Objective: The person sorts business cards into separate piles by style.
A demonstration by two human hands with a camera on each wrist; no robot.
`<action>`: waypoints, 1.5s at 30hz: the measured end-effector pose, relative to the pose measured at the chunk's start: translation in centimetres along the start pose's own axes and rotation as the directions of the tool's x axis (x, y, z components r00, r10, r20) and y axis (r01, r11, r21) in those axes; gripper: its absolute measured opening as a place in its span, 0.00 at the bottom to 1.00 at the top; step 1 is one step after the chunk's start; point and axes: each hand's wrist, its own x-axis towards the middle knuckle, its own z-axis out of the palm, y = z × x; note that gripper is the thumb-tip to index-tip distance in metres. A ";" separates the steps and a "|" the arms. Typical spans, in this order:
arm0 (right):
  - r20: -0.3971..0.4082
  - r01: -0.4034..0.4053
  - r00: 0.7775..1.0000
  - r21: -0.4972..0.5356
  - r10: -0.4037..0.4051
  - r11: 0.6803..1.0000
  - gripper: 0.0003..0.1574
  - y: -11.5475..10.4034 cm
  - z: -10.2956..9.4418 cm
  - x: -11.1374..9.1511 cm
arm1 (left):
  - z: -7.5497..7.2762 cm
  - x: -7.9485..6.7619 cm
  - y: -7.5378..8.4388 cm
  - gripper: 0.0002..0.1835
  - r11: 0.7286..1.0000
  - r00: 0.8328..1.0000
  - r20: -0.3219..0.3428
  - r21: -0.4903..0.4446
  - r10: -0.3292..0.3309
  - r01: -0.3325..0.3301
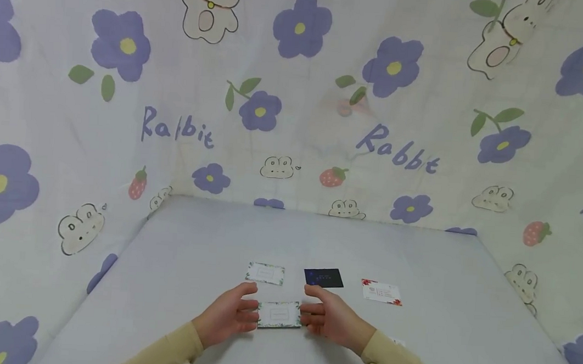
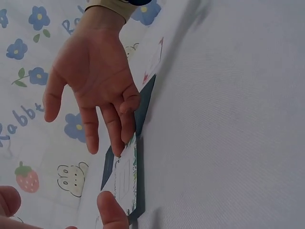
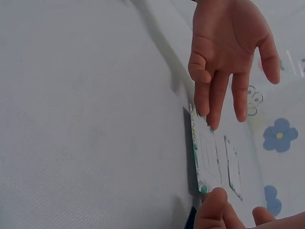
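Observation:
A white card with a leafy green border [image 1: 279, 315] sits between my two hands, a thin dark edge showing along its near side. My left hand [image 1: 226, 314] has its fingertips right at the card's left end, thumb raised. At the opposite end, my right hand [image 1: 336, 320] meets the card with outstretched fingers, its thumb also up. In the left wrist view the same card [image 2: 125, 179] spans the gap between the hands, a dark shadow along its side. The right wrist view shows the left hand's fingers [image 3: 215, 102] straight against the card's end.
Beyond the hands lie a similar leafy-bordered card [image 1: 266, 273], a dark blue card [image 1: 323, 277] and a white card with red corners [image 1: 382, 292]. Another pale card [image 1: 398, 341] is mostly hidden by the right forearm. Patterned cloth [image 1: 294, 138] walls the white table [image 1: 219, 233].

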 end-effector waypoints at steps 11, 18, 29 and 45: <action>-0.049 0.001 0.999 -0.011 -0.001 1.000 0.47 0.1 -0.5 0.2 | 2.1 1.8 0.4 0.38 0.990 0.998 -0.056 0.141 0.016 -0.008; -0.083 0.011 0.996 -0.024 -0.013 1.000 0.48 0.2 -0.2 0.5 | 2.6 2.3 0.1 0.30 0.941 0.988 -0.093 0.326 0.126 -0.089; -0.099 0.033 0.994 -0.110 -0.044 0.993 0.47 -0.1 0.1 0.3 | 2.9 2.4 0.0 0.30 0.913 0.977 -0.106 0.386 0.183 -0.129; -0.087 0.068 0.993 -0.164 -0.084 0.984 0.43 -0.3 -0.9 -0.2 | 2.7 2.0 0.6 0.31 0.908 0.975 -0.118 0.399 0.189 -0.128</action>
